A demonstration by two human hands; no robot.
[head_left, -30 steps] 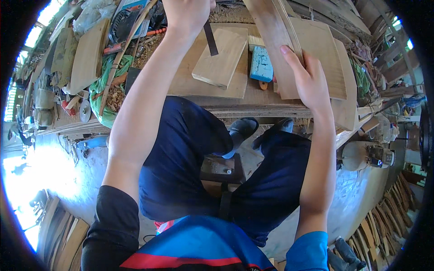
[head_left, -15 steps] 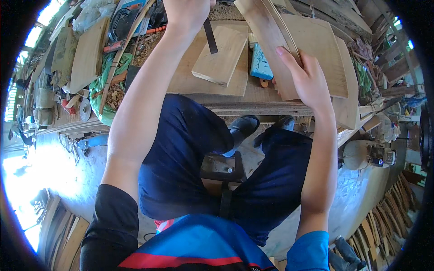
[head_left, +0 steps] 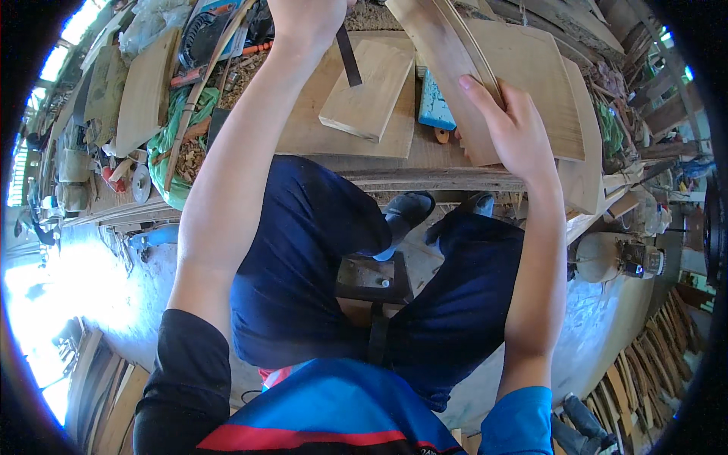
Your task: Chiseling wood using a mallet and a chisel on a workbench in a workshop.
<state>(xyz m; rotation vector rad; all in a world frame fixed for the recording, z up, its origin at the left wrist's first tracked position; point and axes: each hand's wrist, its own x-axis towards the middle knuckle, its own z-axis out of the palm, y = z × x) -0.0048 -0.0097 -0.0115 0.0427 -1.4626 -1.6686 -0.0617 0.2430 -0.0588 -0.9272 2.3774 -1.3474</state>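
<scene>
My right hand [head_left: 519, 125] grips the edge of a long pale wooden board [head_left: 444, 68], its thumb lying on the face and the fingers round the far side. The board stands tilted, and its upper end runs out of view. At the top edge my left hand [head_left: 309, 23] is closed, with its fingers mostly hidden or cut off. A dark flat strip [head_left: 348, 57] sticks out beside that hand, its free end over a rectangular wooden block [head_left: 369, 91]. The block lies on a wider flat board [head_left: 303, 125] on the bench.
Next to the raised board sits a blue worn block-like thing [head_left: 435, 102]. Wide boards [head_left: 531, 83] lie on the right. On the left are a green plastic bag [head_left: 176, 144] with wood chips, a leaning board [head_left: 148, 95] and a grey disc [head_left: 142, 184]. A motor-like machine [head_left: 607, 258] stands right.
My left hand and the dark strip have shifted slightly up and left. The board in my right hand has moved a little the same way; both grips look unchanged.
</scene>
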